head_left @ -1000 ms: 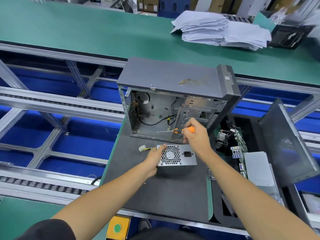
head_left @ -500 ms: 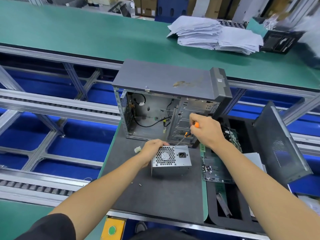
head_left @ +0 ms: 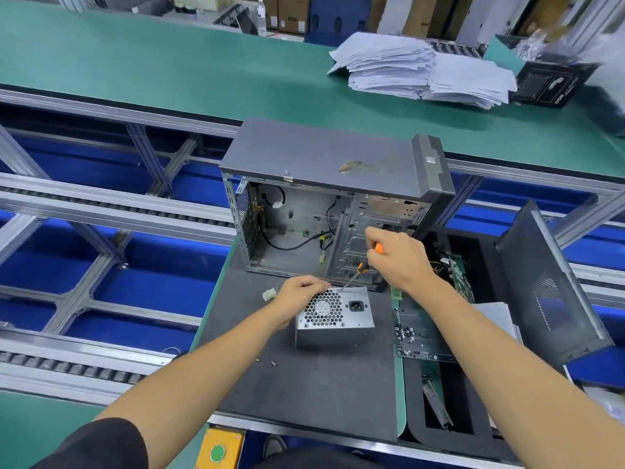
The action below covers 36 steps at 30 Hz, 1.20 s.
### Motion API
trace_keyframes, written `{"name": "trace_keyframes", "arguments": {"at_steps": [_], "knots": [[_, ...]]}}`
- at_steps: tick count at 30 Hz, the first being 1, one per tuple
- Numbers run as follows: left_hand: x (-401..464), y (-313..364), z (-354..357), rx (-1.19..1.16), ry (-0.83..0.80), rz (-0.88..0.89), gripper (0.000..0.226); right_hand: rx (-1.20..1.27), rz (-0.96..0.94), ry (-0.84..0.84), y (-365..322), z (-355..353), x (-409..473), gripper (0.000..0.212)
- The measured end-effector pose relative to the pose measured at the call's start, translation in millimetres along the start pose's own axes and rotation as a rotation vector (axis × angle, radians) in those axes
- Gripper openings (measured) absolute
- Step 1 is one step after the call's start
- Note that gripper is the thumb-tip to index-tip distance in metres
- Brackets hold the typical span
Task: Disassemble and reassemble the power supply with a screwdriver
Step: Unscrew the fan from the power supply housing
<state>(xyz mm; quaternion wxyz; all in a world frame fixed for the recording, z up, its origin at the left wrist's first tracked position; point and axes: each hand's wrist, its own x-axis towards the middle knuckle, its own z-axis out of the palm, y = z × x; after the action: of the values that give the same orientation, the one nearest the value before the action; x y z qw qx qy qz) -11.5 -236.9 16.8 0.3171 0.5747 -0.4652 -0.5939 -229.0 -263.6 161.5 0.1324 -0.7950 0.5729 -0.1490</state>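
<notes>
The power supply (head_left: 334, 314) is a small metal box that sits on the dark mat (head_left: 304, 384), just in front of the open computer case (head_left: 324, 211). Its side with the round holes and the black plug socket faces the camera. Its back side is hidden.

The left hand (head_left: 297, 296) lies on the top left corner of the box with its fingers curled over the edge. The fingertips are hard to see.

The right hand (head_left: 400, 258) is wrapped around an orange and black screwdriver (head_left: 363, 265). Most of the handle is hidden inside the hand. The thin metal tip points down and touches the top back edge of the box. Any screw there is too small to see.

A green circuit board (head_left: 416, 333) lies to the right, partly hidden by the right arm. Two tiny bits (head_left: 265, 362) lie on the mat.
</notes>
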Motion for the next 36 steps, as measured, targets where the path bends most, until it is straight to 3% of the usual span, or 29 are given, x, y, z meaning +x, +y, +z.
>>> {"name": "trace_keyframes", "arguments": {"at_steps": [6,11,20,27,36], "knots": [[6,5,-7,0.097,-0.089,0.027,0.005,-0.065,-0.011,-0.046,-5,0,8,0.012],[8,17,-10,0.313,-0.204,0.106,0.025,-0.123,-0.059,-0.053,-10,0,15,0.008],[17,41,-9,0.460,-0.347,0.034,0.024,-0.233,-0.142,-0.291,-17,-8,29,0.017],[22,50,-14,0.535,-0.427,0.011,0.028,-0.232,-0.199,-0.297,-21,-14,32,0.014],[34,75,-1,0.891,-0.590,-0.028,0.047,-0.312,-0.251,-0.358,-22,-22,39,0.020]]}}
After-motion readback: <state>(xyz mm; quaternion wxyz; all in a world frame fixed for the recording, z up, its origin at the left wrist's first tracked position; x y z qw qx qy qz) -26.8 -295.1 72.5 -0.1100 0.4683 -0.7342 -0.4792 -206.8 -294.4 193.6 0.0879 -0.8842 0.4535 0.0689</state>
